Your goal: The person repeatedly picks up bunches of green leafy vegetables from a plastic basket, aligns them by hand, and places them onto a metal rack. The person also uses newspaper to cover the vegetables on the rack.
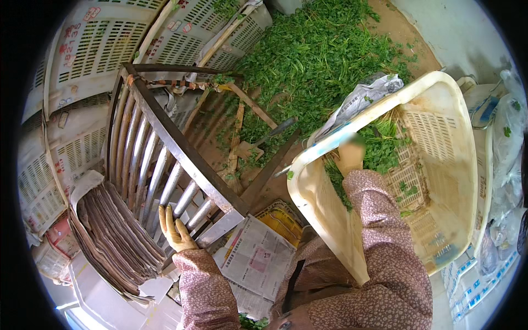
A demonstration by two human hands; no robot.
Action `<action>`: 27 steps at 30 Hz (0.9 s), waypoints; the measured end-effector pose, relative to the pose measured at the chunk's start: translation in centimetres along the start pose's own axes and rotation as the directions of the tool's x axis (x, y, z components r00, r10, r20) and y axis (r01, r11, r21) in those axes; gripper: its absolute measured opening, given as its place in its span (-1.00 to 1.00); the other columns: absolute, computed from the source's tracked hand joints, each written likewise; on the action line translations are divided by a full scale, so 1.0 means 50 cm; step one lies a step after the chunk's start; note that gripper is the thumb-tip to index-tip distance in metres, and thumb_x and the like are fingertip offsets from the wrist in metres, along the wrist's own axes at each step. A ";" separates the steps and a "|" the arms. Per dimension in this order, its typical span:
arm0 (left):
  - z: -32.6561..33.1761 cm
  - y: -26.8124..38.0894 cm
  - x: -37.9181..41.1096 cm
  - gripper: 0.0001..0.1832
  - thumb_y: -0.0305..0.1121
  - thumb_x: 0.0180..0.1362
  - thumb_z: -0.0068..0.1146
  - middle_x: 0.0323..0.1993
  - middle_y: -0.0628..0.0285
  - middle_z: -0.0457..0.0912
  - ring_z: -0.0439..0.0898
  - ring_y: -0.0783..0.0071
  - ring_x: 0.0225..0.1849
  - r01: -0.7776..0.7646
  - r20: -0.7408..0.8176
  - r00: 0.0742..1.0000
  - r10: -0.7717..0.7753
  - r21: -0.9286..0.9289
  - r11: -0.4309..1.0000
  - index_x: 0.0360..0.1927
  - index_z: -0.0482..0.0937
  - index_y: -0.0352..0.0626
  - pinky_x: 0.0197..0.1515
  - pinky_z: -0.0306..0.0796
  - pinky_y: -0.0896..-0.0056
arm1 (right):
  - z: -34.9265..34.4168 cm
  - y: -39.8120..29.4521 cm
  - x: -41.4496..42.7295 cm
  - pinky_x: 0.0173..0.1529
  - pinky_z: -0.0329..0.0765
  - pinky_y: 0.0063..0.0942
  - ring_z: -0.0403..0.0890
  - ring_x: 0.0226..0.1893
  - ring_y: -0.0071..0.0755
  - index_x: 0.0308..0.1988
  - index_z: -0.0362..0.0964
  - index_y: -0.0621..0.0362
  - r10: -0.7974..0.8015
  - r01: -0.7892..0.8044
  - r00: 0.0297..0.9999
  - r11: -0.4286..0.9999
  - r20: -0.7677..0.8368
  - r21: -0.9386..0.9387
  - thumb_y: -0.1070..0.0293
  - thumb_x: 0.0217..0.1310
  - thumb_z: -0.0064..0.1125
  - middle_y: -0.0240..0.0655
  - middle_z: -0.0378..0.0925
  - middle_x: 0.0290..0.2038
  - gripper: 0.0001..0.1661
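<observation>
My left hand (175,231), in a pale yellow glove, lies with parted fingers at the lower ends of the metal rollers (171,187) of a framed rack. Nothing shows in its fingers. My right hand (351,154), gloved alike, reaches into a large cream plastic crate (445,123) at its left wall. Beside it, leafy green herbs (381,152), which look like coriander, lie on the slotted crate bottom. The fingers of this hand are blurred and partly hidden, so its grip is unclear. Crumpled newspaper (350,103) hangs over the crate's far rim.
A big heap of herbs (317,53) covers the floor beyond. Stacked slotted crates (103,37) line the left. A thick stack of paper sheets (115,235) stands beside the rack. Newspaper (255,264) lies before me. Plastic bags (505,165) hang at the right.
</observation>
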State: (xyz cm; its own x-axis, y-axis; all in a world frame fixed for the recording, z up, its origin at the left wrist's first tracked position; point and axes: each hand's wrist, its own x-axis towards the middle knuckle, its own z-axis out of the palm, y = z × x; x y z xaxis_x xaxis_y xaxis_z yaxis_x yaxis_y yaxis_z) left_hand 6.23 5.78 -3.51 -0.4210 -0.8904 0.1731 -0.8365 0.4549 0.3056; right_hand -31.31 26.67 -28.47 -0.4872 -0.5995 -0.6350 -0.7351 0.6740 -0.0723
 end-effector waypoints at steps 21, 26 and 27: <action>-0.002 0.015 0.007 -0.58 -0.54 0.25 -0.16 0.35 0.08 0.24 0.23 0.19 0.35 0.042 0.002 0.999 -0.042 -0.059 0.997 0.19 0.45 -0.20 0.39 0.05 0.21 | 0.131 -0.043 0.065 0.20 0.26 -0.13 0.42 0.12 -0.20 0.13 0.40 0.05 -0.051 0.098 0.985 0.953 -0.164 0.288 -0.05 0.06 0.21 -0.30 0.45 0.11 -0.32; -0.008 0.011 -0.001 -0.59 -0.53 0.27 -0.15 0.35 0.10 0.24 0.23 0.19 0.35 0.036 -0.011 0.999 -0.038 -0.085 0.996 0.19 0.45 -0.19 0.38 0.06 0.21 | 0.013 0.010 -0.084 0.26 0.20 -0.16 0.41 0.12 -0.22 0.13 0.41 0.06 -0.179 0.167 0.983 0.955 0.028 0.245 -0.10 -0.03 0.28 -0.31 0.43 0.12 -0.24; -0.007 0.021 0.002 -0.59 -0.53 0.27 -0.16 0.35 0.08 0.24 0.23 0.19 0.34 0.046 -0.011 0.999 -0.047 -0.094 0.995 0.19 0.46 -0.20 0.38 0.06 0.21 | 0.010 0.003 -0.069 0.26 0.20 -0.16 0.42 0.11 -0.22 0.13 0.41 0.06 -0.195 0.167 0.975 0.958 0.103 0.234 -0.09 -0.03 0.28 -0.30 0.43 0.12 -0.25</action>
State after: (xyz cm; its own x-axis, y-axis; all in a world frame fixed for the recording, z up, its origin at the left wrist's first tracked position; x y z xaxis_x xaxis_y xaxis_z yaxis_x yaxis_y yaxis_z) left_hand 5.41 6.18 -2.86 -0.3777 -0.9105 0.1684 -0.8181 0.4133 0.3998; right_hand -29.50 29.05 -26.67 -0.2831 -0.6717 -0.6846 -0.6751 0.6466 -0.3552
